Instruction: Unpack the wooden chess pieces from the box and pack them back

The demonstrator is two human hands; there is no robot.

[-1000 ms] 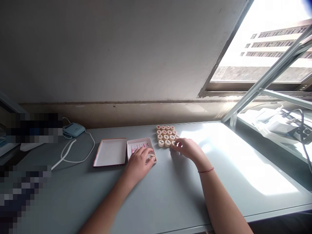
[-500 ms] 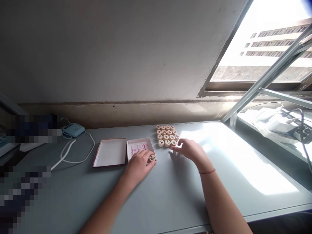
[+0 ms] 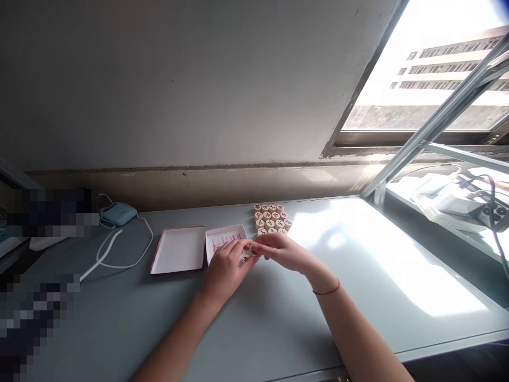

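Round chess pieces (image 3: 270,223) with red or black characters stand in close rows near the table's back edge. In front of the white box (image 3: 226,230) with a pink-lined print, my left hand (image 3: 228,265) is closed round a black-marked piece (image 3: 245,259) at the box's right corner. My right hand (image 3: 284,253) meets it there, its thumb and fingertips pinched on a second piece (image 3: 253,248). Fingers partly cover both pieces and the near part of the box.
An open, shallow lid (image 3: 180,249) lies left of the white box. Farther left are a light blue device (image 3: 118,213) and white cables (image 3: 137,262). A metal frame (image 3: 431,124) and a shelf with electrical items stand at the right.
My right hand has moved left from beside the rows of pieces to my left hand, and its fingers have closed on a piece. My left hand has stayed at the box's corner.
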